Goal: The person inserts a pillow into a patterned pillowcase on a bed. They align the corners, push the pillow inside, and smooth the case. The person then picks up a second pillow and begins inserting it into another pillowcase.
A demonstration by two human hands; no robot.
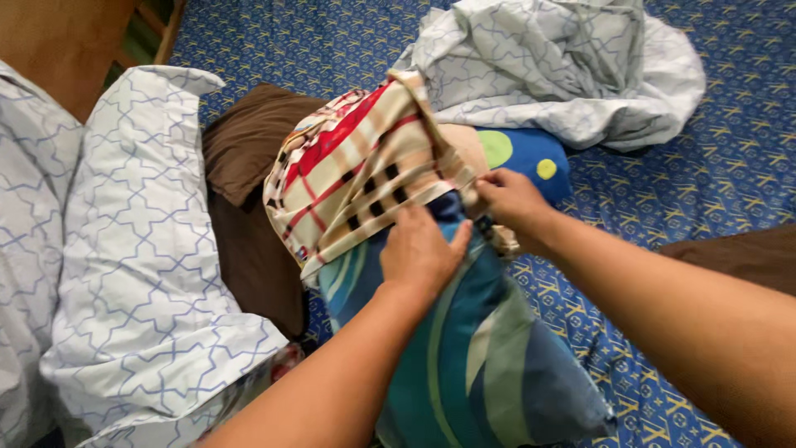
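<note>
Closest to cam: a fat blue/teal pillow (481, 357) w/ pale green + white swoopy stripes, smooth shiny-ish fabric, lying on the bed and pointing up toward the middle. Left hand (421, 253) is flat on its top end, fingers tucked under the hem of a plaid pillowcase (356, 170) — cream w/ red bands and black squares, thin and wrinkly, pulled partway over the pillow's far end. Right hand (512, 199) is pinching the case's edge on the other side, fingers closed tight on the cloth.

Left side, crowding things: big pillow in white cover w/ blue geometric lines (141, 274), puffy. Btw that and the plaid one there's a brown pillow (249, 166), soft matte look, partly buried.

Just behind the right hand: blue cushion w/ green/yellow dots (531, 158). Further back, a crumpled white patterned sheet (572, 66) in a heap. All on a blue mattress cover w/ yellow print (730, 166).
</note>
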